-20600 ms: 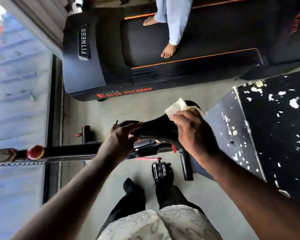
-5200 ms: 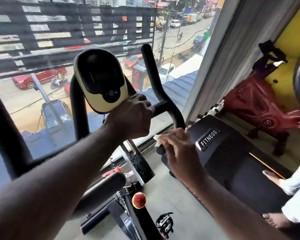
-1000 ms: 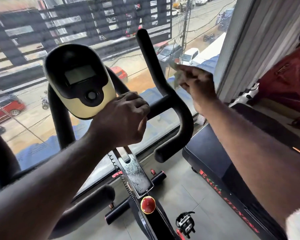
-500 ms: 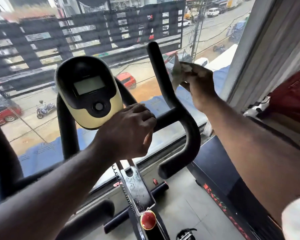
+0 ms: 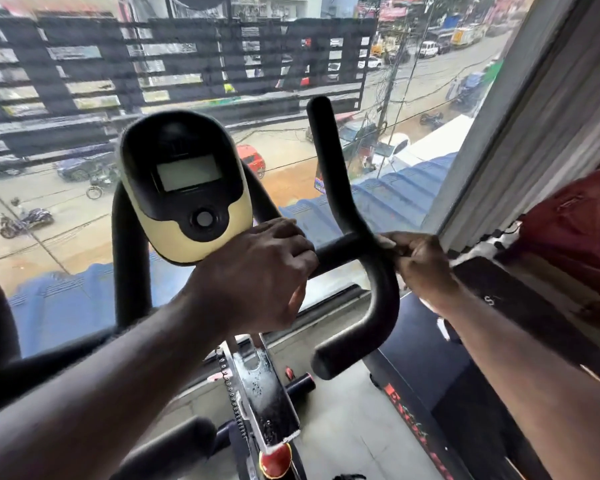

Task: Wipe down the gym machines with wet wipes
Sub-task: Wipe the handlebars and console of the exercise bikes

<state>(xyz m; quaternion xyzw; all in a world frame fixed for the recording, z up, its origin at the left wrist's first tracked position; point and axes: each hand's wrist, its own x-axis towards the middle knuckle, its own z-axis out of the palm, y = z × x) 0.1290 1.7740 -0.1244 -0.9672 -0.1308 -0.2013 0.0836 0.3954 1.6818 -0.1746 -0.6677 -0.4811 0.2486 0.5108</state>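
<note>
I stand at an exercise bike with a black padded handlebar (image 5: 330, 161) and a black and cream console (image 5: 187, 188). My left hand (image 5: 264, 271) grips the crossbar just right of the console. My right hand (image 5: 421, 263) is curled against the outer side of the right handlebar at its bend, pinching the wet wipe (image 5: 384, 241). Only a pale sliver of the wipe shows at my fingertips; the rest is hidden under my fingers.
A black treadmill (image 5: 430, 358) stands close on the right. Behind it is a red machine (image 5: 575, 230). A large window (image 5: 66, 216) faces the bike, with a street below. The bike's frame post and red knob (image 5: 275, 460) lie below my hands.
My right hand has slid with the wipe from high on the right handlebar's upright down to its bend. My left hand has kept its grip on the crossbar.
</note>
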